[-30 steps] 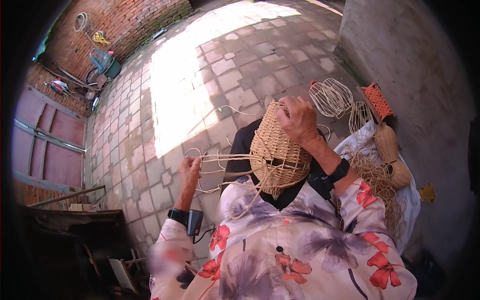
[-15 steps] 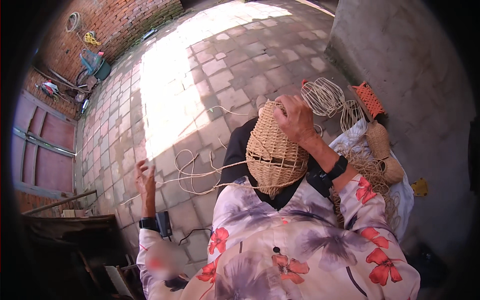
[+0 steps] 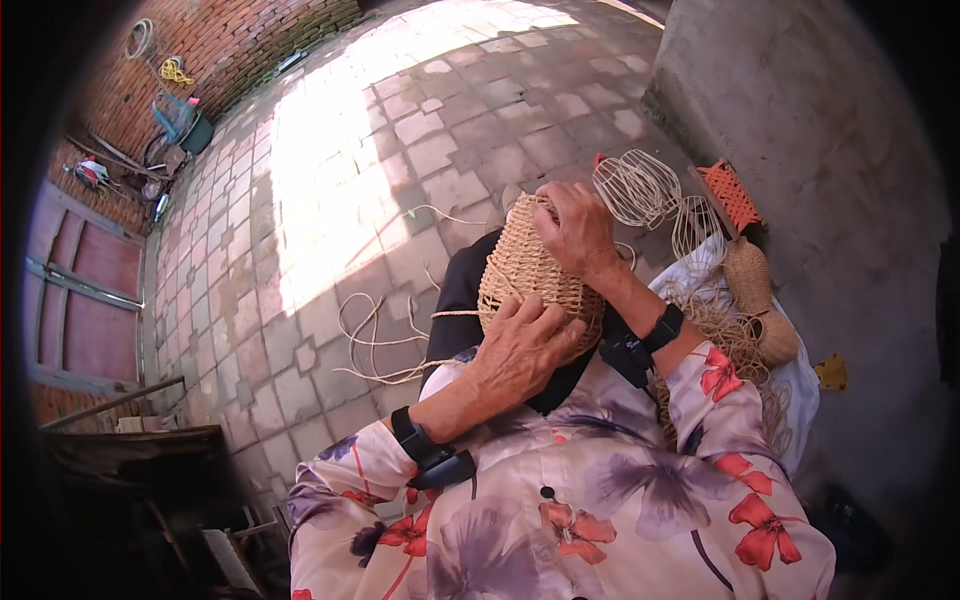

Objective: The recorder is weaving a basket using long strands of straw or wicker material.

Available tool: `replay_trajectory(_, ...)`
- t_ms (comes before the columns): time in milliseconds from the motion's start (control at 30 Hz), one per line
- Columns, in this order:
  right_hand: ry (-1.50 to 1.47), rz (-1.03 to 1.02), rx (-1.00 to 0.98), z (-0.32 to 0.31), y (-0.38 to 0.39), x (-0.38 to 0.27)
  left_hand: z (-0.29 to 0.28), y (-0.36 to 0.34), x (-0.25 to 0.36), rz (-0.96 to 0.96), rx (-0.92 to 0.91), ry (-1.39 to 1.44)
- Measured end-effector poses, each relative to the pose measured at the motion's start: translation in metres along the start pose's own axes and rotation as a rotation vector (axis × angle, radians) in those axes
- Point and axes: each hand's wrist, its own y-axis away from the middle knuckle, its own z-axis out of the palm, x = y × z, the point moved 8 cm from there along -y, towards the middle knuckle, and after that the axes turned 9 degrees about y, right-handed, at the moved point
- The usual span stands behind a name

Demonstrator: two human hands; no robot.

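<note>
A tapered basket of tan woven cord (image 3: 520, 250) rests on my lap over dark cloth (image 3: 455, 290). My right hand (image 3: 578, 230) grips its upper right end with bent fingers. Across its lower part lies my left hand (image 3: 515, 355), fingers curled onto the weave, fingertips partly hidden. Loose cords (image 3: 372, 340) trail leftward from the basket over my lap and the paving.
Right: wire frames (image 3: 640, 190), an orange woven piece (image 3: 730, 195), woven pieces (image 3: 748, 275), tangled cord (image 3: 705, 320) on a white sack (image 3: 800, 405), concrete wall (image 3: 800, 120). Left: dark furniture (image 3: 130, 470), pink door (image 3: 95, 310), brick wall (image 3: 230, 55) with tubs and coils. Paved ground (image 3: 300, 390).
My left hand has let go of the cords it held out to the left and has come over onto the basket's lower part. My right hand stays at the top.
</note>
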Motion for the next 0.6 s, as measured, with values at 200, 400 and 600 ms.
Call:
replay_trajectory(200,-0.001,-0.030,0.031,0.000,0.000,-0.003,-0.001,-0.010,0.000,-0.046,-0.110,-0.063)
replay_trajectory(400,-0.044,0.000,0.037,-0.007,0.002,0.001,-0.028,0.050,-0.020,-0.119,0.122,0.362)
replay_trajectory(600,-0.044,-0.031,0.015,-0.006,-0.001,-0.006,0.040,0.135,-0.092,-1.230,0.782,2.111)
